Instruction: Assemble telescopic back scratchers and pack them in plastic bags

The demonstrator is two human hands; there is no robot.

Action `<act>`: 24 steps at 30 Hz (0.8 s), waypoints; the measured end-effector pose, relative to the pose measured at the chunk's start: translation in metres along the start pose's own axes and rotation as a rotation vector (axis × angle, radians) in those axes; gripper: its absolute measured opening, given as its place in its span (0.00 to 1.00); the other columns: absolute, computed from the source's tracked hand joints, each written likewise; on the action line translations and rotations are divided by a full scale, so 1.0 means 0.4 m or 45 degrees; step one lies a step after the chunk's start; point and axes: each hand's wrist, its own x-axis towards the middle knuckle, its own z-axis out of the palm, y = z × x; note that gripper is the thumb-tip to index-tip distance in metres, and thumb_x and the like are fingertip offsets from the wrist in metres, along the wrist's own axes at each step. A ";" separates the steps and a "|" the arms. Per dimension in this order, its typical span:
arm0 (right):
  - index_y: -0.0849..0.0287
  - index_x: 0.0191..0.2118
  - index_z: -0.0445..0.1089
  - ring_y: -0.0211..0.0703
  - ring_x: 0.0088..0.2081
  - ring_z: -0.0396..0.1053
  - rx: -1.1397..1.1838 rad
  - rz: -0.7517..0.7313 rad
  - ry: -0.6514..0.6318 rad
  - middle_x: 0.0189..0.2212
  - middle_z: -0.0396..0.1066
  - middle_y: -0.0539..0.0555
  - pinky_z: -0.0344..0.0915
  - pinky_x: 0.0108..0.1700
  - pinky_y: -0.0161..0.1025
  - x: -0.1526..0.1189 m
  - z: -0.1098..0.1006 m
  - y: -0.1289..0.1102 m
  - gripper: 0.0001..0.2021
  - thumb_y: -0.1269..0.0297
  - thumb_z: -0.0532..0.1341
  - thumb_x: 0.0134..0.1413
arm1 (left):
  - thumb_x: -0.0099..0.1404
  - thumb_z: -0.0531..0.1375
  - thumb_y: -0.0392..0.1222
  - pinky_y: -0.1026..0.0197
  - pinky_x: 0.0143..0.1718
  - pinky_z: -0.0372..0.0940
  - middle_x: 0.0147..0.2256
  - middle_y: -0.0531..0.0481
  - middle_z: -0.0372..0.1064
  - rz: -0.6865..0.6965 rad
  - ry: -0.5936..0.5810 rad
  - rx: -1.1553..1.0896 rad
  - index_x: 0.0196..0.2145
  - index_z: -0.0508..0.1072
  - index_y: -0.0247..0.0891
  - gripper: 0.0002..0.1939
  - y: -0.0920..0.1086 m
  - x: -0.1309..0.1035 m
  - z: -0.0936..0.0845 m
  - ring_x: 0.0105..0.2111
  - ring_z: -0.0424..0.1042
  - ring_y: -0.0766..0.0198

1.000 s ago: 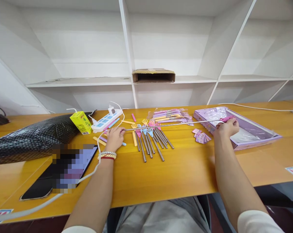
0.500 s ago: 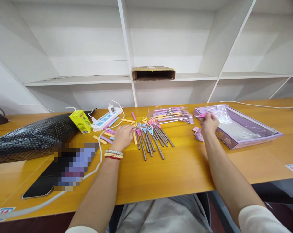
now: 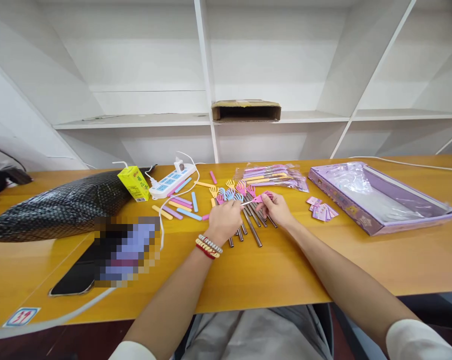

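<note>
A telescopic back scratcher with a pink claw head is between my hands, its metal rod now short. My right hand is closed around the pink head. Fingers of my left hand are wrapped around the rod's other end, hiding most of it. Just behind and below lie several more back scratchers with metal rods and yellow, blue and pink claw heads, fanned out on the table. Left of them, coloured plastic handle sleeves are scattered in yellow, purple, blue and pink.
Bagged back scratchers lie at the back. Small purple cards and a purple box are on the right. On the left are a power strip, yellow drink carton, black wrapped parcel, phone and white cable.
My hands have come together from far apart, and the long rod between them has become short. The purple cards are now uncovered by my right arm.
</note>
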 end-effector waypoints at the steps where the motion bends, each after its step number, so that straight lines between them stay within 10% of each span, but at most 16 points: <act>1: 0.61 0.31 0.65 0.33 0.12 0.59 0.012 0.000 -0.010 0.21 0.72 0.52 0.54 0.15 0.32 0.000 -0.003 0.001 0.20 0.46 0.55 0.51 | 0.65 0.46 0.39 0.59 0.30 0.58 0.34 0.48 0.71 0.004 0.006 -0.006 0.37 0.69 0.38 0.12 0.000 0.001 0.000 0.35 0.71 0.58; 17: 0.61 0.26 0.68 0.32 0.14 0.57 -0.250 -0.035 0.107 0.17 0.67 0.50 0.54 0.17 0.31 -0.009 -0.008 0.003 0.21 0.45 0.54 0.51 | 0.67 0.43 0.52 0.61 0.32 0.56 0.34 0.49 0.71 0.050 0.011 -0.096 0.41 0.71 0.44 0.20 -0.024 0.012 0.017 0.34 0.69 0.62; 24: 0.62 0.22 0.67 0.32 0.17 0.57 -0.378 -0.203 0.618 0.14 0.62 0.48 0.54 0.20 0.30 0.032 -0.134 -0.028 0.19 0.49 0.58 0.48 | 0.66 0.47 0.44 0.55 0.41 0.53 0.35 0.47 0.70 -0.002 0.201 -0.091 0.37 0.72 0.42 0.15 -0.127 0.036 0.040 0.39 0.66 0.59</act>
